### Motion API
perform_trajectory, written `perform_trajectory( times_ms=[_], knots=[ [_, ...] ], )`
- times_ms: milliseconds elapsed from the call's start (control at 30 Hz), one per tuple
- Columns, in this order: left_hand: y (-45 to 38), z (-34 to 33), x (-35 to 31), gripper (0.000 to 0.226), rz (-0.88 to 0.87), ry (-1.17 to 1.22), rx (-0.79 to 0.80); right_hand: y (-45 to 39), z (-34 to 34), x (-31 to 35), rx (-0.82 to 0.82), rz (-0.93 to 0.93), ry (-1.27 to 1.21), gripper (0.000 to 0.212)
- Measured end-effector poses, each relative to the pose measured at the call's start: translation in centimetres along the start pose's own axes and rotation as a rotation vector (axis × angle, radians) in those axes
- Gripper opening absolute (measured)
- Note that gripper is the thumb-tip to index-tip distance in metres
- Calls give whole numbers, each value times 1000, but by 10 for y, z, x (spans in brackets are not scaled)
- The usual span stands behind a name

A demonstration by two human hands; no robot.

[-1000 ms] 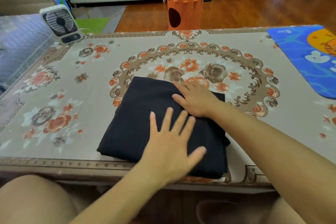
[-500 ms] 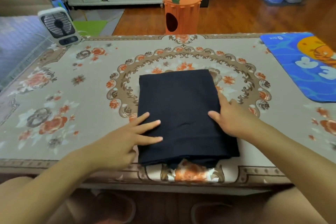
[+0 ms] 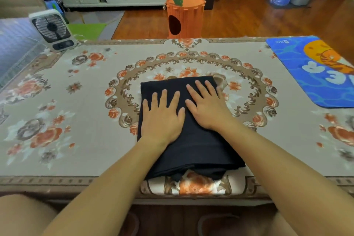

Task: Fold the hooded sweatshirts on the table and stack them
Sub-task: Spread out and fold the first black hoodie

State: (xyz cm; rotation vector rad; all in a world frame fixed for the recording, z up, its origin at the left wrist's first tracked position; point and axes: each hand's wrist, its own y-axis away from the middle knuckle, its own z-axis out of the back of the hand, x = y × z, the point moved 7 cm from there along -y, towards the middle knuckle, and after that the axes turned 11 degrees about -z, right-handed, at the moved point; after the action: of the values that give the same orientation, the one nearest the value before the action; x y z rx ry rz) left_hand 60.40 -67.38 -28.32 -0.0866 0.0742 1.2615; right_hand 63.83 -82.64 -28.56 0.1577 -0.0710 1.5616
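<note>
A: What lies nearest?

B: The table's (image 3: pixel 80 161) near edge, under a floral cloth. A folded black sweatshirt (image 3: pixel 193 145) lies on it, centred left to right, its near end just short of that edge.

A: And the hands?

B: Both rest flat on its far half, side by side. The left hand (image 3: pixel 162 119) has its fingers straight and spread, palm down near the garment's left edge. The right hand (image 3: pixel 207 107) lies the same way, just to the right, its fingertips near the far edge. Neither pinches any cloth.

A: How does the garment look?

B: A neat dark rectangle, long side running near to far. At the near end the folded layers show, slightly uneven. Whether more than one piece is stacked there, I cannot tell.

A: Any containers?

B: Past the far edge, on the wooden floor, stands an orange carrot-shaped bin (image 3: pixel 184 17) with a dark oval opening; its inside is too dark to read.

A: Anything else?

B: A small white fan (image 3: pixel 52 29) at the far left corner, and a blue cartoon mat (image 3: pixel 316 71) at the far right.
</note>
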Motion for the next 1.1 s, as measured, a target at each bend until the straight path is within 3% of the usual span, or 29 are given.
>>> perform_trajectory(
  times_ms=[167,233,367,433,533,600,667,800,933,1100],
  knots=[
    [44,18,-30,60,-138,-6,-125,37,16,5,-67,16,-3,62],
    [75,8,-34,60,-202,-37,-60,79,13,-2,-70,73,-6,62],
    [83,0,-30,63,-191,-15,-1,109,-5,-30,95,46,-78,64],
    [77,14,-17,64,-83,188,-50,104,4,-31,146,20,-265,64],
    [80,37,34,56,226,438,-173,97,26,-61,34,-287,-729,57],
    [85,33,57,47,439,778,-114,94,23,-77,69,-487,-874,59],
    [86,21,57,41,587,1127,-33,90,19,-75,167,-525,-874,57],
    [82,23,49,30,693,1435,60,86,18,-65,383,-568,-1125,29],
    [92,33,26,40,730,1670,138,110,18,-60,637,-633,-1319,25],
    [113,41,-10,37,722,1889,107,133,22,-64,729,-677,-1480,21]
  ],
)
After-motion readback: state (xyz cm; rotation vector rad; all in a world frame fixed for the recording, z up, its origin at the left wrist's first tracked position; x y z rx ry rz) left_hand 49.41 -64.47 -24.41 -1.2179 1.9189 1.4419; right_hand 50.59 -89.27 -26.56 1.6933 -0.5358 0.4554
